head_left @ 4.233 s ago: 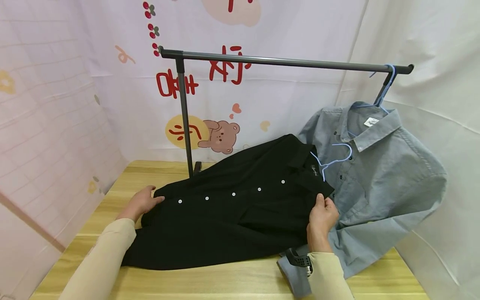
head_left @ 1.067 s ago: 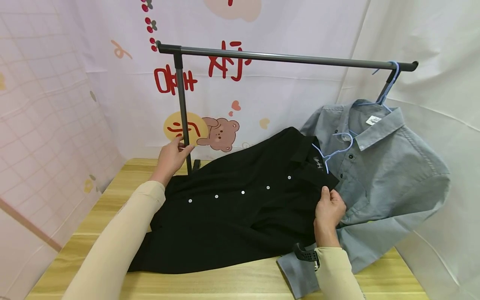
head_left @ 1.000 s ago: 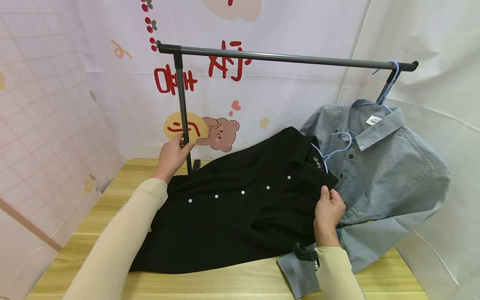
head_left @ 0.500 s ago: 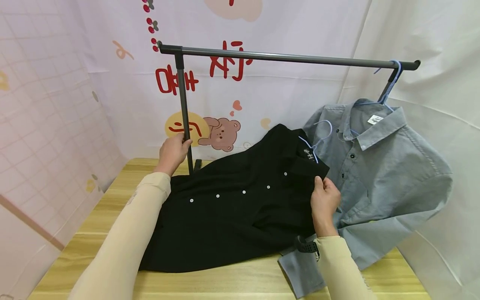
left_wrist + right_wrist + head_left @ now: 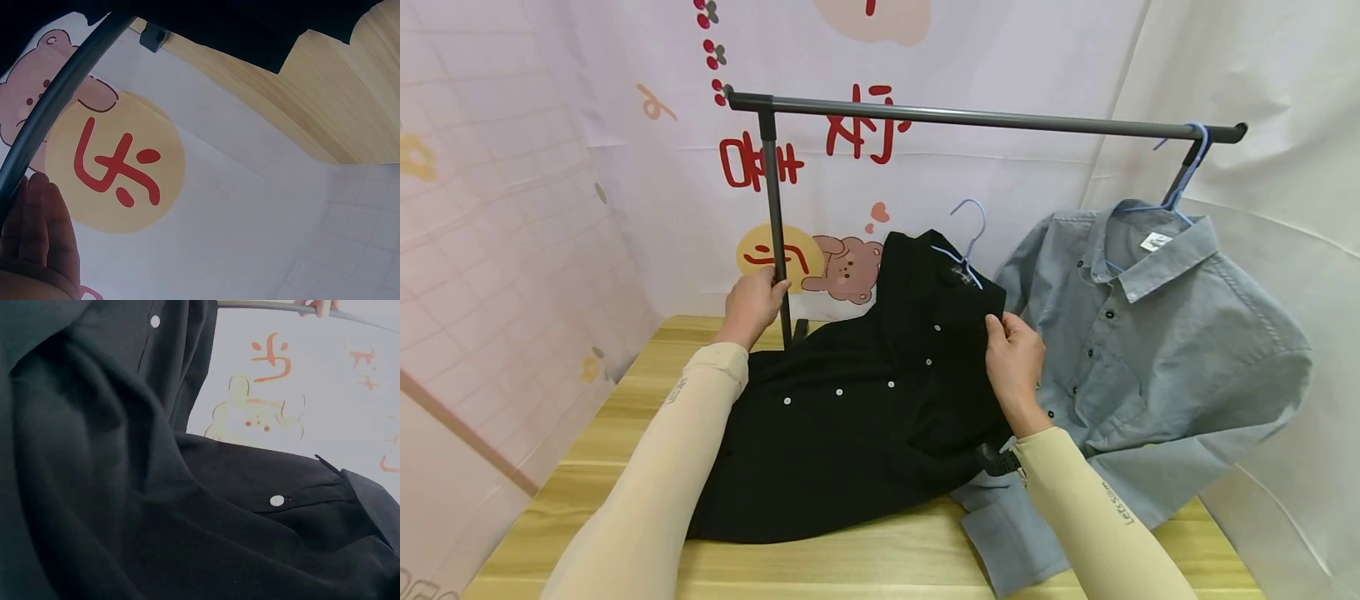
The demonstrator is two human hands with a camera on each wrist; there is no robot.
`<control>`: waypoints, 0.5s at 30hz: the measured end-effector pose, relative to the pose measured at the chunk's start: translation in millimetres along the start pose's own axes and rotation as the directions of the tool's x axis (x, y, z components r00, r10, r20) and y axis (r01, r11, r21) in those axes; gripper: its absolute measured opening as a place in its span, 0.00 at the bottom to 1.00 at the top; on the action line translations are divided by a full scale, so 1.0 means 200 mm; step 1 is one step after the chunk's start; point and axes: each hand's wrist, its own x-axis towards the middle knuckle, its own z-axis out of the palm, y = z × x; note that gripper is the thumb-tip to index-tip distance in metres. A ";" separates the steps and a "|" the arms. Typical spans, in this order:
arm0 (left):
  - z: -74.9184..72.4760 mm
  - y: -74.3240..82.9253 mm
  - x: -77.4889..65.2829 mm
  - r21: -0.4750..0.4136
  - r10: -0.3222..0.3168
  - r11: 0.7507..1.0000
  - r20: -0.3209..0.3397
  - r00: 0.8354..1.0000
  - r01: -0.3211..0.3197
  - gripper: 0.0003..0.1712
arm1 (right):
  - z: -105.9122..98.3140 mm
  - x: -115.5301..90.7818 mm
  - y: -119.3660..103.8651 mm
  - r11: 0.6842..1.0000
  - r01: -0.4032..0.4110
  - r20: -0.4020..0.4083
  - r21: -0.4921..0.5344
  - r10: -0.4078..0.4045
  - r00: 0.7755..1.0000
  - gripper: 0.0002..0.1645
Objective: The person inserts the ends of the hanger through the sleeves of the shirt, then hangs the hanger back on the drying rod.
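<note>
A black shirt [image 5: 850, 433] with white buttons lies partly on the table, its collar end lifted. A light blue hanger [image 5: 976, 242] sticks out of its neck, hook upward. My right hand [image 5: 1017, 358] pinches the shirt near its collar corner. In the right wrist view, folds of the black shirt [image 5: 112, 506] fill most of the picture and the right hand is hidden. With my left hand [image 5: 754, 307] I hold the left post [image 5: 775, 208] of the dark metal clothes rack. In the left wrist view, several fingers [image 5: 37, 225] of that hand lie against the post [image 5: 56, 103].
A grey-blue shirt [image 5: 1180, 358] hangs on another blue hanger [image 5: 1187, 179] at the right end of the rack's bar [image 5: 970, 117]. Its sleeve cuff [image 5: 1011, 542] lies on the wooden table [image 5: 820, 575]. A printed white curtain [image 5: 1000, 50] stands behind.
My left hand has gone from the black shirt's lower edge up to the rack's post and taken hold. My right hand has lifted the collar end with its hanger up and leftward.
</note>
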 end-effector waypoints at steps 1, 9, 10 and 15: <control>0.00 0.00 0.00 0.003 0.002 1.000 0.002 1.000 -0.002 0.17 | 0.01 0.01 -0.02 1.000 0.011 0.008 0.001 -0.011 1.000 0.28; 0.00 0.01 0.00 0.004 0.021 1.000 -0.016 1.000 -0.021 0.17 | 0.06 0.05 -0.17 0.997 0.068 0.077 0.027 -0.070 0.995 0.28; 0.00 0.01 0.00 0.004 0.026 1.000 -0.020 0.999 -0.025 0.16 | 0.07 0.06 -0.19 0.997 0.075 0.084 0.028 -0.077 0.993 0.28; 0.00 0.01 -0.01 0.007 0.030 1.000 -0.032 0.999 -0.030 0.16 | 0.10 0.09 -0.29 0.994 0.103 0.107 0.035 -0.106 0.989 0.27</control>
